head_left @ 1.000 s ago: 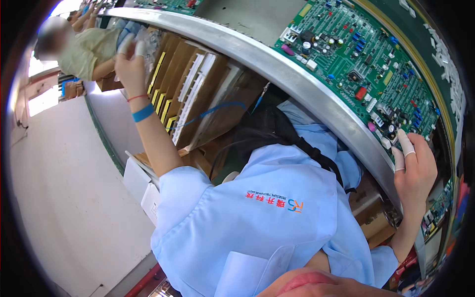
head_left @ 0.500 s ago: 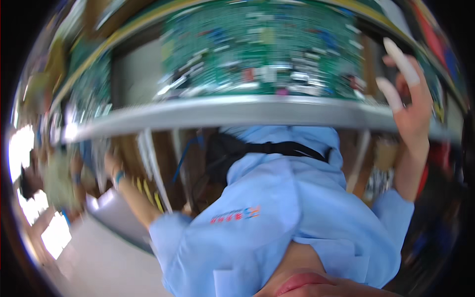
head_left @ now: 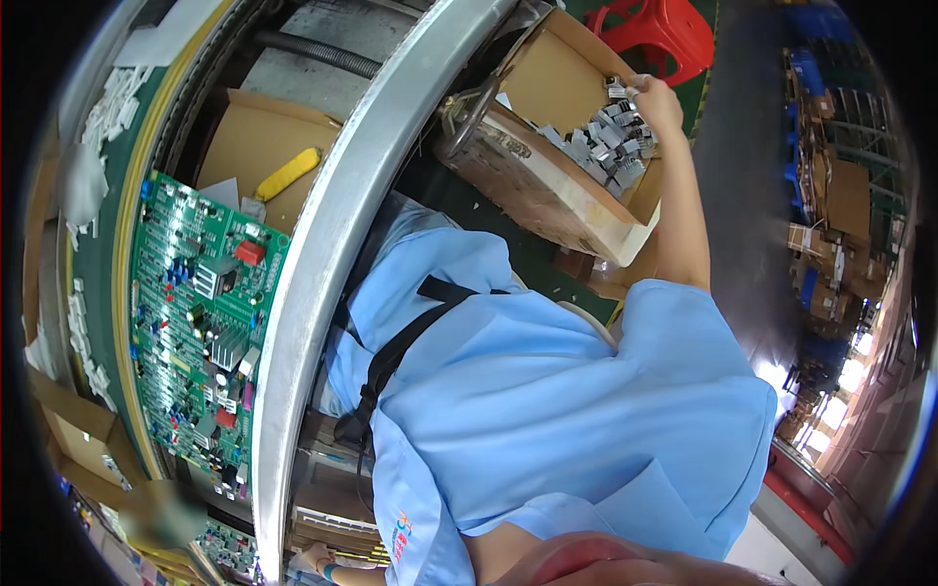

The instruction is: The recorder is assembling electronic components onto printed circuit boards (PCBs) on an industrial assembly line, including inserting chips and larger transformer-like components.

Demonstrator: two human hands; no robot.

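Note:
My right hand (head_left: pixel 655 105), with a pale cover on a fingertip, reaches into an open cardboard box (head_left: pixel 557 59) at the upper right. Its fingers are bent together beside a heap of small silver metal parts (head_left: pixel 614 142); anything between them is too small to make out. At the lower left, my left hand (head_left: pixel 315 559), below a teal wristband, is near the metal rail (head_left: pixel 337 176) of the line; its fingers are too small to read. Beyond the rail lies a green circuit board (head_left: pixel 186 322) fitted with many components, apart from both hands.
A yellow-handled object (head_left: pixel 288 174) lies in a cardboard tray beyond the rail. White pieces (head_left: pixel 115 107) lie along the far strip. A red plastic stool (head_left: pixel 664 39) stands past the parts box. Shelves with cartons (head_left: pixel 845 205) line the far right.
The view has swung to the right. My right hand, raised with fingers apart over the line before, is now down in the parts box. My left hand now appears at the lower left.

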